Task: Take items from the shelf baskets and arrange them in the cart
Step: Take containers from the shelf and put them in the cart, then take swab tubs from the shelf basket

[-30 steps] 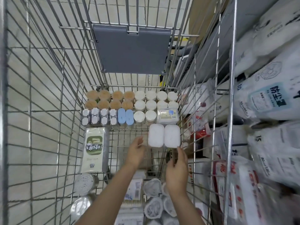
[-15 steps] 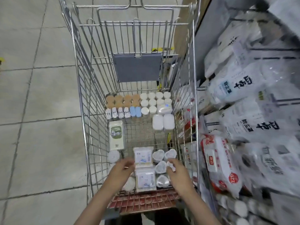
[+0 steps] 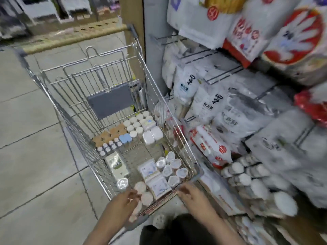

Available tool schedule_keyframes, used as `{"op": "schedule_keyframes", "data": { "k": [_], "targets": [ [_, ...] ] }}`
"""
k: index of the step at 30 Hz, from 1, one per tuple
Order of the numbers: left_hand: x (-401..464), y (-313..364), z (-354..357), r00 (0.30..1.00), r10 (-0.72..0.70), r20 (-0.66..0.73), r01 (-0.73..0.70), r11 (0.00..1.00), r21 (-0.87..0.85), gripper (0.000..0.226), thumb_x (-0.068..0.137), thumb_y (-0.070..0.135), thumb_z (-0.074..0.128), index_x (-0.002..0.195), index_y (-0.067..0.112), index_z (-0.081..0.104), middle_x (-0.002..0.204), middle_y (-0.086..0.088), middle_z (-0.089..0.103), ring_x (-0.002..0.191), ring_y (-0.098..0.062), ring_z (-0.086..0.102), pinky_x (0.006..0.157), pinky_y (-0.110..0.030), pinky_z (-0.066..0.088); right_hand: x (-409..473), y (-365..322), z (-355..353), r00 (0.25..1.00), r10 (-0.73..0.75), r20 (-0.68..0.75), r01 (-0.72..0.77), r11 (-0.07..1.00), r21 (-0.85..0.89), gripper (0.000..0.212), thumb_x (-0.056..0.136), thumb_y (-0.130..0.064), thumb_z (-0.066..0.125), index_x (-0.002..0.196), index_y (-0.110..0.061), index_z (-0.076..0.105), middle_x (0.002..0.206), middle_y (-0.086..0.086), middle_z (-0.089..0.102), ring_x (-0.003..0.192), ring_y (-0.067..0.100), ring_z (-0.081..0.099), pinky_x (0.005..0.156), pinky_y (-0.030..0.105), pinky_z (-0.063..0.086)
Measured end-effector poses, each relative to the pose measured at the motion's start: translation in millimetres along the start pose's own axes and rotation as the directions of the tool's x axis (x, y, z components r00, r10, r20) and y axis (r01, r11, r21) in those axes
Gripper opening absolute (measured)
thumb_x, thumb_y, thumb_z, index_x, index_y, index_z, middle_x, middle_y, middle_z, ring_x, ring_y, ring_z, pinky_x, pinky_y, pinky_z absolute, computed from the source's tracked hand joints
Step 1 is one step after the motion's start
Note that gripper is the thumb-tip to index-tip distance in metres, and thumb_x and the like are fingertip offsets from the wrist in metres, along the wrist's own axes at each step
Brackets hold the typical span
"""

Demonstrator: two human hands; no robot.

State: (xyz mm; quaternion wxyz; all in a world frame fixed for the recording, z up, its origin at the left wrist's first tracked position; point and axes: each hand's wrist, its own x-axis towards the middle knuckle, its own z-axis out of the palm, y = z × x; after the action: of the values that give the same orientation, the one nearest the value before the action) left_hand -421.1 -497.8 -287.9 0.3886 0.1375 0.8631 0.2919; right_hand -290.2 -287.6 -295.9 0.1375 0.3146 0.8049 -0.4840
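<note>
Chinese print "防尘罩" is read on two white shelf bags (image 3: 185, 85) (image 3: 207, 103), "新鲜" on a clear bag (image 3: 230, 119) just right of them; print on the cart's items is too blurred to be read.

Grey tiled floor (image 3: 35, 156) spreads out to the left of the left hand (image 3: 122, 202), crossed by dark grout lines. Far ahead of both hands a tan wooden rail (image 3: 74, 38) runs across the aisle, with a tan pillar (image 3: 132, 18) rising beside it. Beyond them, blurred display racks (image 3: 44, 7) line the background.
</note>
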Motion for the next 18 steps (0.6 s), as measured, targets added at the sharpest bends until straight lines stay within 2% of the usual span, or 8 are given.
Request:
{"op": "schedule_keyframes", "data": {
  "k": [2,4,6,7,9,11,15,18],
  "targets": [
    [-9,11,-7,0.998,0.062,0.032,-0.064,0.995,0.082,0.018,0.095,0.023,0.055,0.113,0.024,0.058,0.103,0.007,0.062,0.087,-0.003,0.057,0.068,-0.008,0.040,-28,3,-5,0.998,-0.009,-0.068,0.012,0.999,0.049,0.019,0.095,-0.014,0.054,0.108,-0.025,0.061,0.103,-0.015,0.061,0.089,-0.009,0.054,0.078,0.009,0.042],
    [-13,29,-10,0.991,0.114,0.074,-0.124,0.980,0.156,0.014,0.097,0.026,0.053,0.110,0.029,0.053,0.105,0.009,0.059,0.081,0.005,0.053,0.062,-0.002,0.037,-57,12,-14,0.988,0.017,-0.152,-0.006,0.997,0.072,0.020,0.096,-0.017,0.053,0.112,-0.027,0.060,0.101,-0.020,0.057,0.088,-0.016,0.050,0.075,0.000,0.037],
    [-16,52,-5,0.973,0.182,0.139,-0.209,0.955,0.209,0.015,0.098,0.028,0.050,0.112,0.029,0.052,0.107,0.011,0.058,0.082,0.008,0.053,0.060,-0.003,0.039,-90,31,-28,0.961,0.103,-0.257,-0.069,0.988,0.139,0.021,0.097,-0.021,0.053,0.115,-0.028,0.058,0.107,-0.019,0.056,0.100,-0.007,0.052,0.078,0.001,0.035],
    [-18,65,1,0.959,0.221,0.179,-0.258,0.941,0.221,0.015,0.098,0.028,0.050,0.113,0.029,0.052,0.108,0.010,0.058,0.085,0.005,0.055,0.060,-0.005,0.040,-109,43,-36,0.936,0.164,-0.312,-0.107,0.976,0.190,0.021,0.097,-0.022,0.052,0.116,-0.028,0.058,0.110,-0.018,0.057,0.106,-0.003,0.053,0.081,0.004,0.036],
    [-22,93,16,0.927,0.292,0.237,-0.347,0.907,0.238,0.017,0.097,0.026,0.052,0.114,0.026,0.054,0.109,0.008,0.059,0.093,-0.004,0.056,0.067,-0.012,0.041,-148,67,-48,0.872,0.279,-0.403,-0.169,0.943,0.287,0.022,0.098,-0.023,0.051,0.118,-0.029,0.059,0.116,-0.017,0.058,0.111,0.001,0.053,0.088,0.013,0.040],
    [-26,123,39,0.878,0.372,0.300,-0.450,0.856,0.255,0.018,0.095,0.021,0.055,0.114,0.022,0.057,0.109,0.005,0.062,0.096,-0.008,0.056,0.071,-0.015,0.039,-190,92,-55,0.791,0.387,-0.473,-0.204,0.897,0.392,0.022,0.098,-0.021,0.051,0.115,-0.031,0.059,0.115,-0.016,0.060,0.108,0.002,0.055,0.087,0.017,0.041],
    [-58,181,109,0.743,0.472,0.475,-0.606,0.775,0.178,0.016,0.092,0.013,0.060,0.104,0.024,0.058,0.102,0.006,0.063,0.098,-0.013,0.061,0.072,-0.003,0.041,-282,137,-50,0.620,0.551,-0.558,-0.189,0.796,0.575,0.016,0.098,-0.023,0.052,0.107,-0.035,0.060,0.110,-0.020,0.061,0.105,0.001,0.057,0.088,0.020,0.046],
    [-101,213,178,0.625,0.481,0.614,-0.685,0.716,0.136,0.016,0.093,0.015,0.059,0.101,0.028,0.058,0.104,0.009,0.063,0.101,-0.010,0.060,0.085,-0.017,0.045,-361,173,-33,0.493,0.653,-0.575,-0.174,0.721,0.670,0.016,0.098,-0.027,0.053,0.112,-0.034,0.058,0.116,-0.018,0.060,0.110,0.002,0.055,0.092,0.022,0.044]
  ]
}}
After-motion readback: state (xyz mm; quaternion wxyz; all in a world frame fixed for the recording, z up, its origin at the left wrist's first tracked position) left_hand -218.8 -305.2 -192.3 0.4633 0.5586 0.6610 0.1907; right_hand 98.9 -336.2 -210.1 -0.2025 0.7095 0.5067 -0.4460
